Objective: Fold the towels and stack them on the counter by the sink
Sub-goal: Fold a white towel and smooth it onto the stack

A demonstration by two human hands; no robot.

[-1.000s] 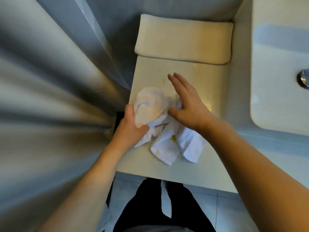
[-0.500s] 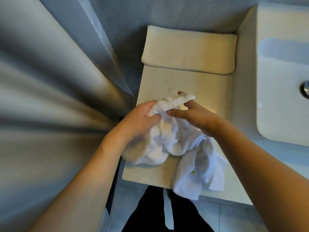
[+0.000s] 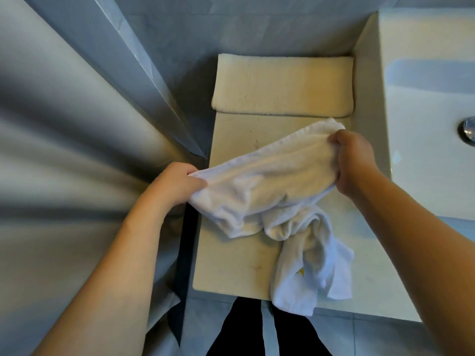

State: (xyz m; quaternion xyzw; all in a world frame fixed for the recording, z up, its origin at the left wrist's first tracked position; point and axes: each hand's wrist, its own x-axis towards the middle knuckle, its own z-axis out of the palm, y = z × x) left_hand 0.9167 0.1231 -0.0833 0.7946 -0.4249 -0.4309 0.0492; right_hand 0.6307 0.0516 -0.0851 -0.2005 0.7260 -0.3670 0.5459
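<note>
I hold the white towel (image 3: 267,186) stretched over the counter (image 3: 231,268), its loose end bunched and trailing past the counter's front edge. My left hand (image 3: 177,183) is closed on the towel's left corner; my right hand (image 3: 356,160) is fisted around its right corner, nearer the sink (image 3: 431,119). A folded towel (image 3: 282,86) lies at the counter's back.

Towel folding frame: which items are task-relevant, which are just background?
In the job:
- white towel, stretched between both hands, the rest bunched up
- left hand, right hand, each gripping an end
- folded towel at the back of the counter
- counter
- sink

Just there:
- curtain
- sink's metal fitting
</note>
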